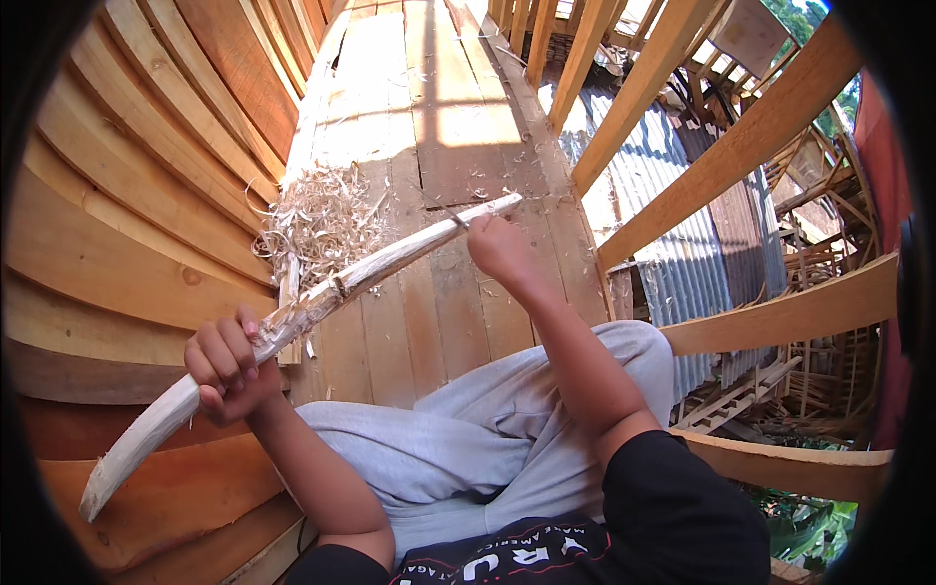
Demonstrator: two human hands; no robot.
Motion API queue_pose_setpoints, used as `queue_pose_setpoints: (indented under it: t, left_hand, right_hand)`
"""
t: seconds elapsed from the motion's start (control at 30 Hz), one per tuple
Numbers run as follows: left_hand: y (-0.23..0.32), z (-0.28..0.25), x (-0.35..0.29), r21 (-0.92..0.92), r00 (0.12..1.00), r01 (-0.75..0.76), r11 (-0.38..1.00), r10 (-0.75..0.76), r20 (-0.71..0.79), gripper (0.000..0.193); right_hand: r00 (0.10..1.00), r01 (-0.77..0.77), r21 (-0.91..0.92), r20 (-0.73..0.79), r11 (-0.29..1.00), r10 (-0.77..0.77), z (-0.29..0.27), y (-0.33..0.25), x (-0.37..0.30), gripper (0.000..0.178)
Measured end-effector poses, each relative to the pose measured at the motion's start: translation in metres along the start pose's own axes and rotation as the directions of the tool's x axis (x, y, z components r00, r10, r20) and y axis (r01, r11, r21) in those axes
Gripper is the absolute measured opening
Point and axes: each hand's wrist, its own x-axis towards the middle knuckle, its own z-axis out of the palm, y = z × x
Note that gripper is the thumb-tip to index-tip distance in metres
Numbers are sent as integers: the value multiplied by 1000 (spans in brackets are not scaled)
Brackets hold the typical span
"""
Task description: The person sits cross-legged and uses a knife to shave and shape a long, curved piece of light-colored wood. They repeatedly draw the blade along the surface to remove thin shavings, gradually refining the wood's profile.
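Note:
A long, curved, pale wooden branch [390, 257], mostly stripped of bark, slants across in front of me from lower left to upper right. Wrapped around its thicker part is my left hand [232, 363], closed. A knotty, rougher patch shows just beyond those fingers. My right hand [497, 246] is a closed fist beside the thin far end. From it a thin dark knife blade [454, 215] sticks out across the branch; its handle is hidden in the fist.
Curly wood shavings [327, 219] lie heaped on the plank floor [444, 312], by the left wooden wall [127, 234]. My crossed legs [419, 448] are below the branch. At right, slanted wooden railing bars [639, 93] border a drop to corrugated metal roofing [682, 244].

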Motion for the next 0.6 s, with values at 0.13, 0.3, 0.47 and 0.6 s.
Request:
queue_pose_setpoints:
  t: [0.13,0.3,0.47,0.6]
  left_hand:
    - [0,6,-6,47,988,-2,999,9,-156,36]
    - [-6,6,3,7,999,15,1000,-15,-39,37]
    - [2,-2,-1,8,1000,12,1000,-12,6,34]
    - [0,6,-5,40,991,16,999,-10,-132,33]
  right_hand:
    - [991,96,-21,97,995,-94,-3,-50,-41,58]
    - [994,-109,93,-20,990,111,5,75,64,57]
    - [1000,-7,17,-4,1000,7,8,-4,7,58]
    - [999,17,36,40,999,-19,10,-18,-8,58]
